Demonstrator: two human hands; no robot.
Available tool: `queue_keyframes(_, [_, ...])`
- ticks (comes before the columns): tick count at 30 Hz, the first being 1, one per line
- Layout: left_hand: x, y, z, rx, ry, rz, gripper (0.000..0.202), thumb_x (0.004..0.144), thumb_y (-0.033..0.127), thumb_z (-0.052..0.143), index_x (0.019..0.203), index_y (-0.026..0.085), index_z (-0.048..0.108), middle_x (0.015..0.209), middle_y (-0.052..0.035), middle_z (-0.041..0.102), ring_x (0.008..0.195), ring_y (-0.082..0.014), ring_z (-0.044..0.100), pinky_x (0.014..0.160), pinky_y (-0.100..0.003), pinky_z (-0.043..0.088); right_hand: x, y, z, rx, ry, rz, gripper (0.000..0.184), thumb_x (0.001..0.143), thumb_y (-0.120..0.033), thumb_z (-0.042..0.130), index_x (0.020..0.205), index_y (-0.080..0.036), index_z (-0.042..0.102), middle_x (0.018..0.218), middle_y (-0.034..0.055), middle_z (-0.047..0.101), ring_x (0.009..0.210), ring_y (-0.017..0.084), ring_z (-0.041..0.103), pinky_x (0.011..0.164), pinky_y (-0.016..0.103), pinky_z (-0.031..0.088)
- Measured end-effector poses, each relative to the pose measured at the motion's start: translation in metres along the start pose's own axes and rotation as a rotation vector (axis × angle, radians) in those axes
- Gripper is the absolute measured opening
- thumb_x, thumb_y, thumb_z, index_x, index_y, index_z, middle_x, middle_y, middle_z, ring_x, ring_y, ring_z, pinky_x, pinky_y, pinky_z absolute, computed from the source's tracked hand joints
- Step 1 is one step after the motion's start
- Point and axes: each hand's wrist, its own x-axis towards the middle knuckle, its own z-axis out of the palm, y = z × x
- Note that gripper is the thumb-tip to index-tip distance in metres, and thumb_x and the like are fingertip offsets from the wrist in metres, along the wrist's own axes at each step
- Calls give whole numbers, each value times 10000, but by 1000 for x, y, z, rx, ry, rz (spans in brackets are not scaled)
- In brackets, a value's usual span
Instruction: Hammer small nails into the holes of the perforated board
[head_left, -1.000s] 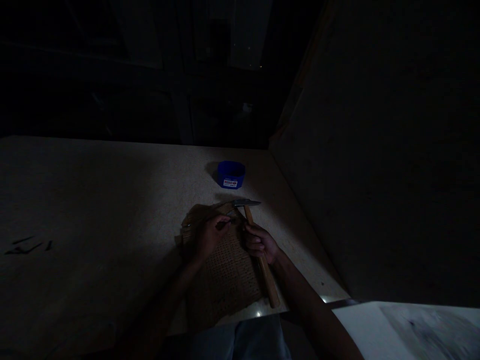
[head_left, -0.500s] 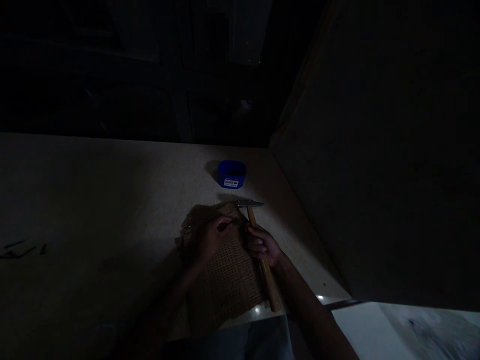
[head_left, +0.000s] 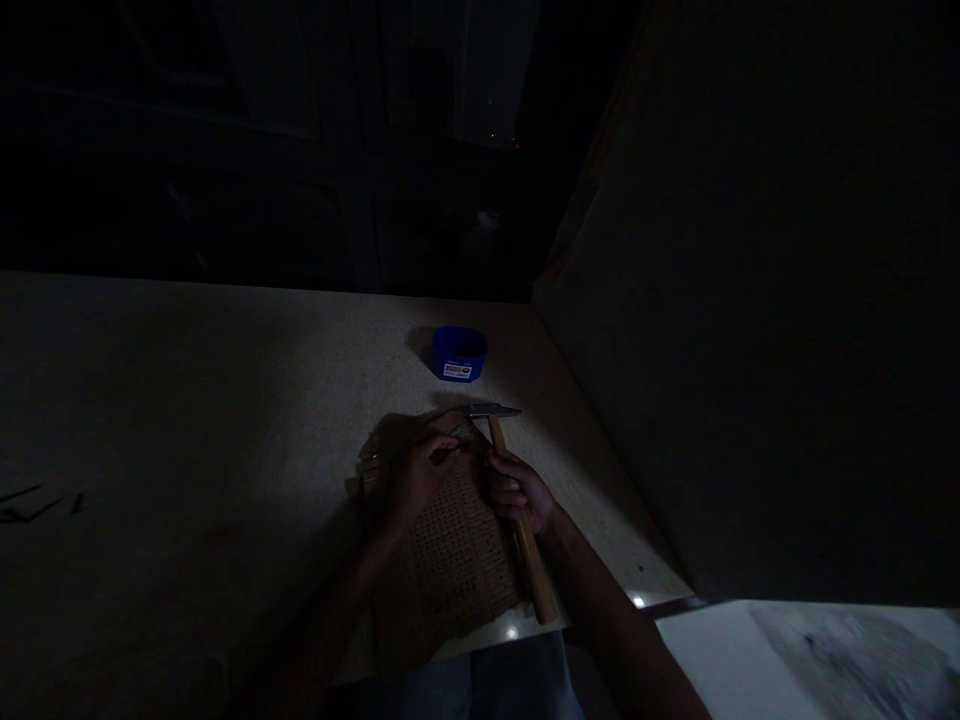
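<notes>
My right hand (head_left: 521, 490) is wrapped around the wooden handle of a hammer (head_left: 535, 570). Its metal head points away from me, above the far right corner of a brown cardboard piece (head_left: 450, 560). Rows of small dark holes or marks cover the cardboard, which lies near the front edge of the table. Over its upper part, my left hand (head_left: 420, 475) is closed in a pinch, thumb and forefinger together. A small dark thing seems to stick out at the fingertips, too dim to name. The hammer head is apart from the left fingers.
A blue plastic tub (head_left: 459, 355) with a white label stands beyond the cardboard. Several thin dark pieces (head_left: 30, 510) lie at the far left of the table (head_left: 262, 400). A dark upright panel (head_left: 750, 350) borders the right side. The light is very dim.
The whole view has shifted slightly. Both hands keep nearly the same pose, the right on the hammer and the left pinched over the cardboard.
</notes>
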Motion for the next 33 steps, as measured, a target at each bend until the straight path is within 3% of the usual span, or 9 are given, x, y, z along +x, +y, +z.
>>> queue_keyframes(7, [1, 3, 0, -53, -13, -9, 115, 831, 210, 655, 914, 222, 734, 950, -45, 798, 902, -213, 754, 876, -383, 604, -3, 2, 9, -27, 37, -30, 353, 805, -383, 823, 921, -219, 533, 458, -166, 375, 333, 29, 106, 278, 121, 180])
queue_keyframes(12, [-1, 4, -2, -67, -14, -37, 304, 812, 176, 680, 1112, 229, 690, 960, -26, 788, 897, -194, 744, 849, -347, 597, -16, 2, 23, -188, 172, -118, 440, 797, -565, 767, 949, -213, 552, 465, -153, 372, 328, 33, 141, 272, 145, 195])
queue_keyframes(15, [-1, 2, 0, -50, -8, -36, 356, 799, 135, 690, 1142, 231, 678, 950, -27, 783, 883, -188, 741, 849, -338, 590, -35, -2, 43, -423, 281, -171, 472, 855, -648, 639, 1007, -208, 557, 492, -132, 391, 327, 52, 199, 288, 172, 194])
queue_keyframes(19, [0, -2, 4, -35, 2, -45, 356, 798, 116, 691, 1136, 229, 674, 962, -42, 781, 897, -205, 746, 845, -354, 592, -63, -7, 74, -978, 439, -348, 445, 989, -594, 479, 1095, -184, 618, 591, -64, 492, 460, 95, 394, 427, 208, 304])
queue_keyframes(22, [0, -3, 5, -36, 5, -79, 368, 797, 114, 696, 1144, 233, 661, 1013, -58, 782, 936, -215, 750, 834, -352, 596, -68, -6, 86, -1234, 478, -363, 457, 1032, -561, 401, 1171, -187, 623, 682, -14, 596, 590, 142, 510, 531, 244, 354])
queue_keyframes(29, [1, 4, 1, 13, -18, -91, 333, 786, 120, 710, 1099, 218, 656, 926, -38, 791, 863, -202, 755, 815, -339, 591, -46, -2, 80, -1393, 486, -170, 508, 1034, -573, 341, 1096, -153, 619, 803, 78, 703, 661, 203, 602, 580, 288, 365])
queue_keyframes(33, [0, 5, 2, 27, -8, -112, 347, 778, 99, 705, 1098, 222, 653, 949, -38, 790, 876, -203, 756, 791, -323, 588, -48, -2, 78, -1369, 491, -244, 506, 1037, -581, 335, 1137, -170, 611, 841, 66, 706, 710, 201, 614, 610, 281, 385])
